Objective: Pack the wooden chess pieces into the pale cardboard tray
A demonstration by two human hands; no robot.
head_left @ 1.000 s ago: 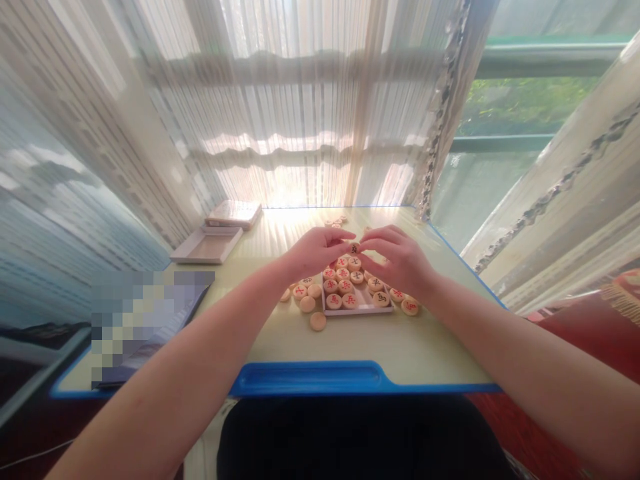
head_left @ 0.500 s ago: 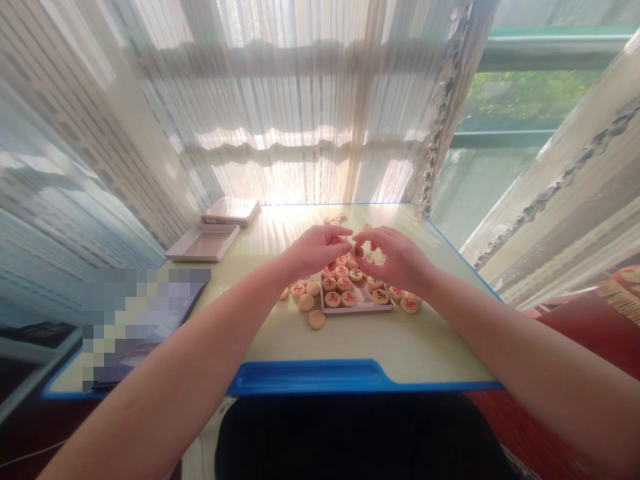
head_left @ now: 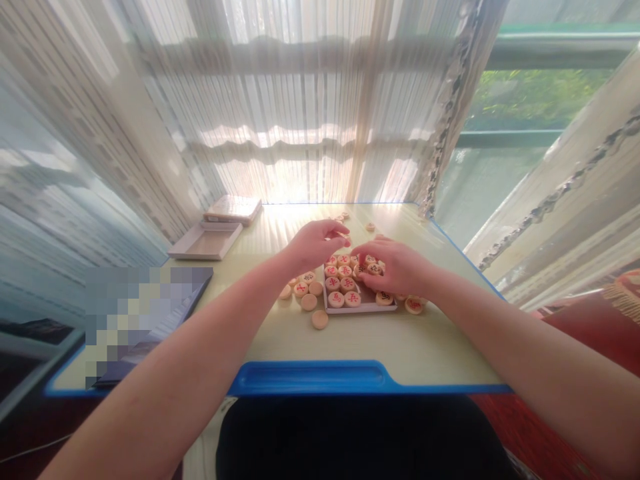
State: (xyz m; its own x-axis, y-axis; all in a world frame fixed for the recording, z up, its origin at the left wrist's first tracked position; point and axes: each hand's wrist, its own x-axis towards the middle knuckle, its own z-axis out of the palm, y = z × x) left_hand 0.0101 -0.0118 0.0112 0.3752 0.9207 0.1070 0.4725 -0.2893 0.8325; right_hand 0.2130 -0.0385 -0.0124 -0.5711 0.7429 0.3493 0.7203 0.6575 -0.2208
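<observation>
My right hand [head_left: 393,261] is lowered over the shallow box [head_left: 361,308], its fingers closed on a round Chinese chess piece [head_left: 359,272] with a dark character. Inside the box lie rows of wooden pieces, red-marked ones such as this piece [head_left: 353,299] on the left and dark-marked ones on the right. My left hand [head_left: 320,241] hovers above the back left of the box, fingers apart and nothing visible in them. Loose pieces lie left of the box, among them a blank-faced piece [head_left: 320,320]. My right hand partly covers the box's right side.
At the back left are an empty box lid [head_left: 206,241] and a flat package [head_left: 233,209]. A blurred-out dark flat object [head_left: 150,327] lies at the left. More pieces [head_left: 413,305] sit right of the box, and others [head_left: 370,227] farther back. A blue tray [head_left: 313,378] edges the table's front.
My right hand has moved down into the box with the dark-marked chess piece. My left hand has drawn slightly up and away from it.
</observation>
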